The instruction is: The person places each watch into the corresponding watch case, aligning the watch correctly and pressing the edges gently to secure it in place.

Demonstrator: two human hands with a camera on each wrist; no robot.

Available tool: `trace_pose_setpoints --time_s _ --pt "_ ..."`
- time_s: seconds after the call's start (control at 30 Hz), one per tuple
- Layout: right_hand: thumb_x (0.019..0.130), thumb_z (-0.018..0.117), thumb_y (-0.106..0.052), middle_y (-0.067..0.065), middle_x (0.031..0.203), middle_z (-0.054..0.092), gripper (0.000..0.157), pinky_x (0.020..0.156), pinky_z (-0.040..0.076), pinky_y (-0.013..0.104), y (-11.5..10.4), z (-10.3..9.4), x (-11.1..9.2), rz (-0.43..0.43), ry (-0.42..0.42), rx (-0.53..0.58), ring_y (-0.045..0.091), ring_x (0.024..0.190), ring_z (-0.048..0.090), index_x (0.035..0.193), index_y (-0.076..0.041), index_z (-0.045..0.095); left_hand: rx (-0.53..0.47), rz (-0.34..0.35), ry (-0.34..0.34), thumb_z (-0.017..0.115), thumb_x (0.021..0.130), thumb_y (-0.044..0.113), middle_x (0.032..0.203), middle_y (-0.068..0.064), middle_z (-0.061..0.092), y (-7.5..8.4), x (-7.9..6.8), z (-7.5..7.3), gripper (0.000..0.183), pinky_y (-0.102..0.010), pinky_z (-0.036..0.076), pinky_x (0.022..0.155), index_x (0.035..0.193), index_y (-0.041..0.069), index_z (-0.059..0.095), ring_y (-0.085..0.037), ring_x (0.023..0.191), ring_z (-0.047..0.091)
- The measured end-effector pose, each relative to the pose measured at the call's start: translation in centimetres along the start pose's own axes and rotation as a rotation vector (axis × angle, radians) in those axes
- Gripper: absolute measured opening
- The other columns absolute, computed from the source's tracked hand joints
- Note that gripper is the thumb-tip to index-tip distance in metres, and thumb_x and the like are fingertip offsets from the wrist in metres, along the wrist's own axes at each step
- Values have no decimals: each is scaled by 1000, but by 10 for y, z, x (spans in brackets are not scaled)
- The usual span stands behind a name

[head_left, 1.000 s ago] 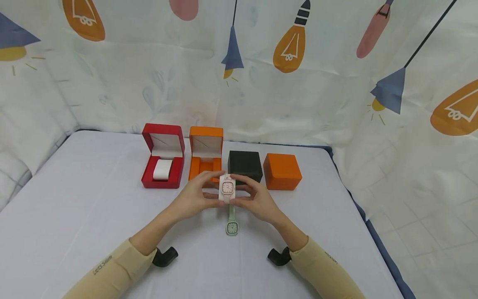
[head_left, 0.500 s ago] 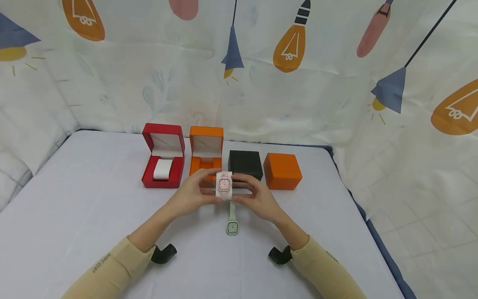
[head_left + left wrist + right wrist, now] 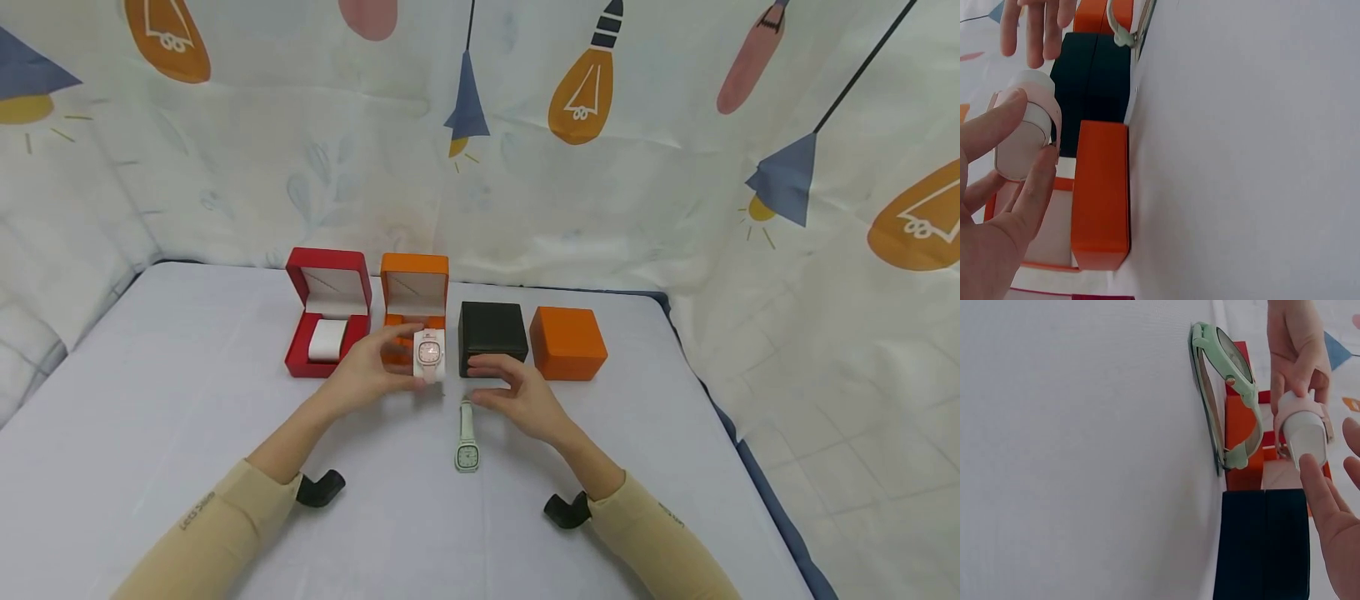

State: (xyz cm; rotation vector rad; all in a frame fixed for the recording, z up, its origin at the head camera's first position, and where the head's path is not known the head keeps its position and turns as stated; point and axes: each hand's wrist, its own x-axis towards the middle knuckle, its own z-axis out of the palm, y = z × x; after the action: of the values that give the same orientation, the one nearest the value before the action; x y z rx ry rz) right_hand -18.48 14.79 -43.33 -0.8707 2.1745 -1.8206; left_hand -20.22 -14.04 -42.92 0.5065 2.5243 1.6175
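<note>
My left hand (image 3: pixel 367 367) pinches a white watch cushion (image 3: pixel 1019 150) by its ends between thumb and fingers. Wrapped round that cushion is a pink watch (image 3: pixel 429 353), its square face toward the head camera. The pair is held up in front of an open orange watch box (image 3: pixel 415 265), covering part of its lower half. To the right, my right hand (image 3: pixel 521 396) holds nothing; its fingers are spread apart and reach toward the cushion. A mint green watch (image 3: pixel 467 446) lies on the table just below the right fingertips, its strap forming a loop in the right wrist view.
An open red watch box (image 3: pixel 327 262) with a white cushion (image 3: pixel 327 341) inside stands left of the open orange one. On the right are a closed black box (image 3: pixel 492 327) and a closed orange box (image 3: pixel 567 343). A white cloth covers the table (image 3: pixel 187 433); a printed curtain (image 3: pixel 525 208) hangs behind.
Both hands held the cushion with the pink watch earlier. The right hand has let go, while the left has carried it leftward and up, in front of the open orange box.
</note>
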Motion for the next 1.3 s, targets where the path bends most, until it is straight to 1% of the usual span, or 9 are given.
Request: trace_pose_setpoints --time_s 0.13,0.23,0.37,0.53,0.63,0.83,0.97,1.13,1.3 --pt "91 73 8 17 138 59 50 97 54 35 1 -1 0 3 -19 15 49 127 53 138 7 56 -20 -10 -4 90 80 15 133 -12 58 -4 4 -7 84 -42 58 91 153 19 49 -35 120 60" --pt "91 72 8 17 136 60 49 97 54 35 1 -1 0 5 -34 15 49 126 54 138 7 56 -37 -34 -10 90 81 13 135 -13 56 -3 6 -11 83 -41 58 91 153 19 48 -35 120 60" --pt "92 71 7 25 135 59 47 98 54 36 1 -2 0 6 -60 -7 43 125 57 137 6 57 -24 -52 -15 88 82 11 138 -15 54 -3 10 -19 82 -41 58 90 153 16 46 -35 118 62" --pt "94 71 4 26 136 58 46 98 54 35 1 -2 1 14 -93 -36 40 123 59 137 7 57 33 -70 -16 86 84 10 135 -19 55 -6 17 -28 82 -43 58 91 154 12 44 -36 115 64" --pt "94 72 3 25 136 58 46 97 55 35 1 -3 1 25 -102 -51 38 121 61 138 5 57 62 -75 -13 85 85 11 134 -18 56 -8 22 -31 80 -47 56 94 154 11 44 -37 120 60" --pt "94 72 1 25 136 58 45 95 56 34 0 -4 2 41 -112 -82 29 117 64 137 4 59 111 -72 -15 86 84 13 131 -16 57 -9 28 -33 78 -52 47 106 152 8 46 -36 124 54" --pt "95 72 1 25 135 59 44 95 56 34 -1 -4 2 42 -120 -90 27 116 65 137 4 59 176 -73 -20 86 85 15 129 -16 58 -11 32 -33 76 -53 45 107 150 8 48 -35 122 53" --pt "94 72 1 25 134 59 44 94 56 34 0 -5 1 36 -127 -92 27 115 65 137 2 60 246 -71 -38 86 85 17 131 -17 56 -13 36 -34 75 -57 45 105 150 8 49 -37 122 50" --pt "94 72 2 25 134 59 44 94 56 35 0 -5 1 27 -129 -84 29 114 66 136 3 60 304 -68 -67 85 86 21 140 -19 53 -15 39 -35 77 -60 42 108 152 8 48 -37 127 46"
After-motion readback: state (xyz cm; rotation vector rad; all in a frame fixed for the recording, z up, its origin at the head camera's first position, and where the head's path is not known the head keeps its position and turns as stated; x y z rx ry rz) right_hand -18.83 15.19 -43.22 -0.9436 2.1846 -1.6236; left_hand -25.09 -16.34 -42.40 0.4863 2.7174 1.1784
